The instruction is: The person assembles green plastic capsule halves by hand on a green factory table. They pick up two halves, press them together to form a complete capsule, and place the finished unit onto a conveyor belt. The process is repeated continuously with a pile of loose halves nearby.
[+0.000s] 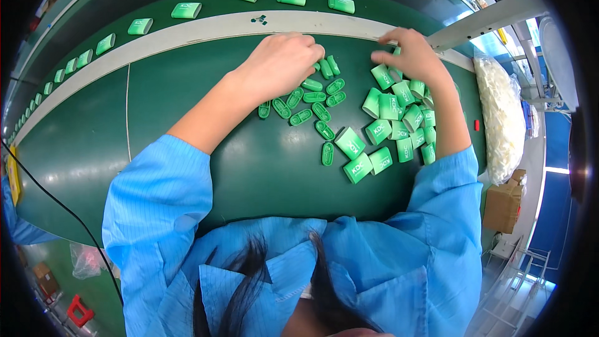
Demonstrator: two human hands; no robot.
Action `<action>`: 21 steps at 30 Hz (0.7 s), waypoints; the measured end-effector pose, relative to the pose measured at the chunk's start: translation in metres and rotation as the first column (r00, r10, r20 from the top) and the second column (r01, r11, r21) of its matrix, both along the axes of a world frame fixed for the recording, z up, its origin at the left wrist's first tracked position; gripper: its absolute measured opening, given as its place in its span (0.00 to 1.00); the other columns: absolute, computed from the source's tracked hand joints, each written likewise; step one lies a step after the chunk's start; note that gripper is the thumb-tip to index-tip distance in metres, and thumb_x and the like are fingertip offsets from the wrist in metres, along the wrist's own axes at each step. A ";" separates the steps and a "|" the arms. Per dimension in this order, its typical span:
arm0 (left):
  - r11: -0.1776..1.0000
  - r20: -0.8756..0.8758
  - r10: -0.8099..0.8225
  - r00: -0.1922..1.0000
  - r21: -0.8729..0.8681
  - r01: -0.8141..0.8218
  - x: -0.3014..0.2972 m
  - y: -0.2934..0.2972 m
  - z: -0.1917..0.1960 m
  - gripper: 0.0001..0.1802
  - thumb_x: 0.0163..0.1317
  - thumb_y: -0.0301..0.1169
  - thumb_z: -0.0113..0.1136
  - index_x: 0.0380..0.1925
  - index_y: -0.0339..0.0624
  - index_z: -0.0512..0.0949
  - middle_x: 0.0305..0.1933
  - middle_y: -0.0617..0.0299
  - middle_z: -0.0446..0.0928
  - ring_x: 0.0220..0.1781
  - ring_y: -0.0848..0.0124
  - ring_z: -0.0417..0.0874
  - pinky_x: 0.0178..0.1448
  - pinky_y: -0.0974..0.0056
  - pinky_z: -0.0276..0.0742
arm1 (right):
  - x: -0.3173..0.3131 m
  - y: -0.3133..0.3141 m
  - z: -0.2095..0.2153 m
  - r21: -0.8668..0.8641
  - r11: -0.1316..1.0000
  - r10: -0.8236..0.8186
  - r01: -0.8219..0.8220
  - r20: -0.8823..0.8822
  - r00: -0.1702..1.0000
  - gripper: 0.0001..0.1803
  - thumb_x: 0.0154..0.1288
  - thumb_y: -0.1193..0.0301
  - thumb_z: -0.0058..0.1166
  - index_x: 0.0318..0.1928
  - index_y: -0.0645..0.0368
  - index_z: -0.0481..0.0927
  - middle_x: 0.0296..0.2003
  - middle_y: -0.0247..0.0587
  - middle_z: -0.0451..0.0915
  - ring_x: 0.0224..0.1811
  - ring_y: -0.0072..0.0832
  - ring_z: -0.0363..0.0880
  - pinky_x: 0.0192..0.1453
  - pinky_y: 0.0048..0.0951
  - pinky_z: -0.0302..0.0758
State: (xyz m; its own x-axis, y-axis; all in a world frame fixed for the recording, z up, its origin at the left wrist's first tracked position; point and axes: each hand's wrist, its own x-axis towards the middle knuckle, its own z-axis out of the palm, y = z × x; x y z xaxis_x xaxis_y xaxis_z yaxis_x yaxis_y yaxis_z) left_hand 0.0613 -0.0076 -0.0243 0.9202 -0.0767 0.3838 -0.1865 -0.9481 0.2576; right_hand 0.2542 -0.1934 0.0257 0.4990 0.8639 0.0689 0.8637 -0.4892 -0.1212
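I see left hand point(284, 62) curled at edge of glossy, oval, hollow-faced green plastic caps point(321, 111); cannot tell whether fingertips grip one. Right hand point(409, 56), blurred, thumb and fingers parted wide over heap of smooth, flattened green casings point(349, 142), shading pale to deep. Both groups on sheeny dark-green tabletop point(262, 168).

L hand point(284, 61) back up, fingers curled — R hand point(414, 56) w/ thumb & fingers apart — both forearms point(209, 111) bare.
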 end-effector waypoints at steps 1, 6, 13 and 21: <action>0.999 0.003 0.035 0.999 -0.019 -0.035 -0.001 -0.002 0.001 0.11 0.52 0.28 0.60 0.37 0.41 0.78 0.36 0.59 0.76 0.39 0.59 0.78 0.43 0.58 0.76 | -0.008 -0.011 -0.007 0.012 0.997 0.077 -0.078 0.071 0.994 0.24 0.46 0.63 0.65 0.43 0.61 0.78 0.32 0.45 0.79 0.36 0.37 0.77 0.42 0.35 0.74; 0.908 -0.040 0.119 0.992 -0.399 -0.125 -0.003 0.001 0.008 0.16 0.57 0.27 0.56 0.47 0.42 0.76 0.40 0.60 0.76 0.34 0.68 0.80 0.39 0.64 0.76 | -0.044 -0.008 0.001 -0.139 0.990 -0.007 0.005 -0.013 1.000 0.20 0.43 0.67 0.67 0.35 0.63 0.76 0.30 0.44 0.77 0.33 0.38 0.77 0.38 0.36 0.72; 0.150 -0.140 -0.144 0.980 -0.982 -0.118 -0.008 0.007 0.014 0.20 0.63 0.27 0.54 0.56 0.38 0.70 0.47 0.56 0.77 0.42 0.73 0.81 0.49 0.72 0.77 | -0.070 0.023 0.012 0.328 0.926 0.140 0.186 -0.758 0.637 0.19 0.55 0.68 0.62 0.46 0.63 0.76 0.33 0.33 0.76 0.29 0.16 0.74 0.32 0.18 0.72; 0.054 -0.151 -0.069 0.986 -0.988 -0.148 -0.006 0.007 0.010 0.17 0.61 0.29 0.57 0.50 0.35 0.73 0.45 0.59 0.78 0.43 0.73 0.80 0.51 0.70 0.76 | -0.070 0.031 -0.020 0.466 0.800 0.372 0.378 -0.880 0.295 0.16 0.61 0.73 0.56 0.47 0.67 0.73 0.39 0.42 0.79 0.39 0.26 0.81 0.44 0.22 0.78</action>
State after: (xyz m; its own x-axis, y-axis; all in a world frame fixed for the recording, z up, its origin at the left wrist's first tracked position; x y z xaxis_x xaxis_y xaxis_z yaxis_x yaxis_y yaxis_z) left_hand 0.0555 -0.0007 -0.0139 0.9480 0.3148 -0.0467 -0.0243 0.2178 0.9757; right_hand 0.1844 -0.1619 0.0053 0.5348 0.8445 -0.0301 -0.0363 -0.0127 -0.9993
